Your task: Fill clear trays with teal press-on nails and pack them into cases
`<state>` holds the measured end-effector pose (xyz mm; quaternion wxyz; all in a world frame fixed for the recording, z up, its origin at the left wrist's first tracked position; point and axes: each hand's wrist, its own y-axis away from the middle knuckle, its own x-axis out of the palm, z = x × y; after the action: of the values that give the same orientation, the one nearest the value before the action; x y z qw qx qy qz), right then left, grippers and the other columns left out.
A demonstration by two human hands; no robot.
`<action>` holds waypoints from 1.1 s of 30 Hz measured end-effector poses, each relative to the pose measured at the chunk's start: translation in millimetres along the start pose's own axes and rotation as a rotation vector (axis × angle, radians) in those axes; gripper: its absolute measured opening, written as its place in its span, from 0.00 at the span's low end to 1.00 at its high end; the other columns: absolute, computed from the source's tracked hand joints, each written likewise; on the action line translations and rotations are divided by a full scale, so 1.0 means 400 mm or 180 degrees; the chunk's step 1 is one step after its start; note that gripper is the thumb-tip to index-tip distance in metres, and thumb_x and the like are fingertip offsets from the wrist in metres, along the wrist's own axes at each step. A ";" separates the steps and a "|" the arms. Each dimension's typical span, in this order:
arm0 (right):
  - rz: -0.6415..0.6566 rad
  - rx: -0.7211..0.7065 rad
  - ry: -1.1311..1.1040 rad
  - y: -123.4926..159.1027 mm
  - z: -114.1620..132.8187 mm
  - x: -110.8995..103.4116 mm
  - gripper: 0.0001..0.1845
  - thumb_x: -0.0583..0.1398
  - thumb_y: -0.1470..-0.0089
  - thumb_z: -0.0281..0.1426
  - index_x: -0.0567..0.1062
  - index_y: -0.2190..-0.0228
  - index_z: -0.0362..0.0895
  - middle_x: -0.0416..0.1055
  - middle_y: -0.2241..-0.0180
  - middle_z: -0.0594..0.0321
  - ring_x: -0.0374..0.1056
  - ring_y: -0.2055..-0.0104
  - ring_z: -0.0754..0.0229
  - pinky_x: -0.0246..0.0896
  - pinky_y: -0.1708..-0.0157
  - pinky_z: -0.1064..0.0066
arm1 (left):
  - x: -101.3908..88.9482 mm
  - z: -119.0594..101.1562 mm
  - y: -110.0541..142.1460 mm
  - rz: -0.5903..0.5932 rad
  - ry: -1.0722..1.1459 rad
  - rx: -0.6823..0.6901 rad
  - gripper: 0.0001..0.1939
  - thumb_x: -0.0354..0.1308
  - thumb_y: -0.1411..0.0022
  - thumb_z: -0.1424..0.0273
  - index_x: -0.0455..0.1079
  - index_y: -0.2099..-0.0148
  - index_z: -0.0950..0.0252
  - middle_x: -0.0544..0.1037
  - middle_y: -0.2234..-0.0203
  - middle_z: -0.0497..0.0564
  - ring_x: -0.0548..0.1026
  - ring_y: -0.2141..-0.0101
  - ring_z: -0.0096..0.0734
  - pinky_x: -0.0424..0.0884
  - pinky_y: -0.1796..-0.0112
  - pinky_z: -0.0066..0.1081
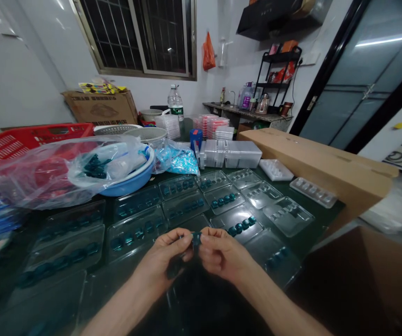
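A small teal piece [196, 239] is pinched between the fingertips of the left hand [161, 261] and the right hand [222, 254], both closed on it. Clear blister trays [183, 207], many holding rows of teal pieces, are spread from 9 to 3 o'clock around the hands. A long cardboard box [327, 163] is laid at 2 o'clock, and a blue basin [131, 182] stands at 10 o'clock, partly covered by a clear plastic bag [36, 179].

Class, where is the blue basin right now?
In the head view, the blue basin sits left of centre, behind the clear trays and beside a glittery blue bag.
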<state>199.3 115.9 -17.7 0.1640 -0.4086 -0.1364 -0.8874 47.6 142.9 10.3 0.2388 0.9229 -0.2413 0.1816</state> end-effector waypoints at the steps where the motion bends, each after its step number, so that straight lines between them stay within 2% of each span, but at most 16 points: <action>1: -0.0025 0.0026 -0.0006 0.000 -0.002 -0.002 0.12 0.61 0.56 0.31 0.62 0.79 0.42 0.53 0.85 0.74 0.40 0.87 0.75 0.31 0.89 0.81 | 0.001 -0.002 0.003 -0.0050 0.0033 -0.0044 0.07 0.58 0.49 0.67 0.65 0.72 0.66 0.63 0.87 0.44 0.58 0.84 0.19 0.47 0.83 0.21; 5: -0.0160 0.0081 0.0145 0.005 -0.013 -0.002 0.12 0.61 0.56 0.32 0.62 0.80 0.42 0.52 0.86 0.75 0.39 0.88 0.76 0.31 0.89 0.80 | 0.012 -0.013 0.012 -0.0117 -0.0070 -0.0059 0.08 0.57 0.49 0.68 0.63 0.74 0.66 0.61 0.88 0.43 0.57 0.85 0.18 0.47 0.84 0.21; 8: -0.0478 -0.0044 0.0677 0.010 -0.020 0.003 0.10 0.60 0.57 0.32 0.63 0.78 0.43 0.51 0.87 0.75 0.41 0.88 0.75 0.33 0.89 0.80 | 0.017 -0.013 0.007 -0.0102 -0.0264 0.0037 0.09 0.57 0.49 0.67 0.63 0.74 0.66 0.61 0.88 0.43 0.58 0.85 0.18 0.48 0.83 0.21; 10: -0.0876 -0.0492 0.1363 0.014 -0.022 0.008 0.07 0.60 0.56 0.32 0.66 0.74 0.43 0.56 0.84 0.73 0.47 0.86 0.73 0.41 0.88 0.80 | 0.016 -0.008 -0.003 -0.0205 -0.0440 0.0211 0.09 0.57 0.49 0.66 0.63 0.74 0.66 0.63 0.86 0.43 0.59 0.84 0.19 0.50 0.83 0.21; 13: -0.1278 -0.1339 0.2524 0.018 -0.018 0.013 0.13 0.59 0.55 0.30 0.68 0.64 0.46 0.65 0.73 0.67 0.59 0.78 0.69 0.54 0.79 0.76 | 0.012 0.006 -0.023 -0.0335 -0.0628 0.0421 0.10 0.57 0.49 0.65 0.64 0.75 0.66 0.64 0.85 0.43 0.60 0.83 0.19 0.53 0.81 0.21; 16: -0.1295 -0.1655 0.3364 0.013 -0.009 0.008 0.09 0.60 0.57 0.28 0.71 0.68 0.47 0.66 0.70 0.65 0.62 0.72 0.65 0.56 0.72 0.73 | 0.007 0.016 -0.043 -0.0321 -0.0615 0.0390 0.10 0.57 0.49 0.65 0.64 0.75 0.66 0.64 0.86 0.43 0.60 0.83 0.19 0.53 0.81 0.20; 19: -0.1330 -0.1562 0.3496 0.001 0.004 -0.010 0.04 0.60 0.56 0.30 0.72 0.73 0.46 0.67 0.73 0.65 0.62 0.73 0.65 0.57 0.73 0.74 | 0.002 0.017 -0.056 -0.0239 -0.0390 0.0131 0.08 0.57 0.49 0.65 0.65 0.71 0.66 0.63 0.86 0.43 0.59 0.83 0.18 0.50 0.83 0.20; 23: -0.1029 -0.0915 0.3050 -0.015 0.028 -0.040 0.10 0.60 0.57 0.36 0.70 0.72 0.43 0.66 0.78 0.67 0.60 0.80 0.68 0.57 0.81 0.76 | 0.000 0.006 -0.070 -0.0196 -0.0287 -0.0100 0.10 0.59 0.51 0.67 0.65 0.65 0.64 0.63 0.86 0.43 0.60 0.84 0.18 0.49 0.84 0.19; 25: -0.0835 -0.0722 0.3053 -0.032 0.053 -0.057 0.12 0.60 0.56 0.38 0.70 0.71 0.43 0.64 0.80 0.68 0.58 0.83 0.69 0.55 0.85 0.77 | -0.001 -0.002 -0.082 -0.0229 -0.0320 -0.0076 0.09 0.60 0.51 0.68 0.65 0.68 0.65 0.63 0.86 0.43 0.61 0.83 0.18 0.50 0.84 0.19; 27: -0.0881 -0.0872 0.3517 -0.066 0.099 -0.085 0.13 0.59 0.56 0.39 0.70 0.71 0.42 0.65 0.80 0.68 0.59 0.82 0.69 0.56 0.84 0.77 | -0.009 -0.011 -0.096 -0.0290 -0.0187 -0.0091 0.08 0.60 0.52 0.68 0.65 0.70 0.65 0.64 0.84 0.43 0.61 0.83 0.17 0.50 0.84 0.18; 29: -0.1265 -0.1249 0.4327 -0.122 0.166 -0.127 0.12 0.58 0.54 0.38 0.71 0.70 0.42 0.67 0.79 0.67 0.62 0.80 0.67 0.58 0.81 0.76 | -0.024 -0.019 -0.109 -0.0467 0.0100 -0.0201 0.09 0.60 0.53 0.67 0.66 0.70 0.65 0.66 0.80 0.44 0.62 0.83 0.17 0.51 0.85 0.18; 30: -0.1667 -0.1450 0.4836 -0.157 0.204 -0.152 0.12 0.57 0.53 0.37 0.71 0.70 0.42 0.68 0.78 0.66 0.63 0.78 0.67 0.59 0.78 0.76 | -0.034 -0.023 -0.113 -0.0597 0.0260 -0.0276 0.10 0.60 0.53 0.66 0.66 0.69 0.65 0.67 0.78 0.44 0.63 0.82 0.17 0.52 0.84 0.18; 33: -0.2060 -0.1476 0.5268 -0.267 0.310 -0.238 0.10 0.57 0.52 0.33 0.71 0.69 0.40 0.70 0.70 0.60 0.65 0.70 0.63 0.60 0.70 0.73 | -0.064 -0.035 -0.115 -0.0982 0.0574 -0.0436 0.14 0.61 0.54 0.65 0.68 0.65 0.66 0.69 0.73 0.48 0.66 0.79 0.20 0.58 0.82 0.19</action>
<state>298.9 276.8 -24.5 -0.1332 0.3926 0.0982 -0.9047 48.0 194.8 -6.1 0.3467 0.9105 -0.0864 0.2080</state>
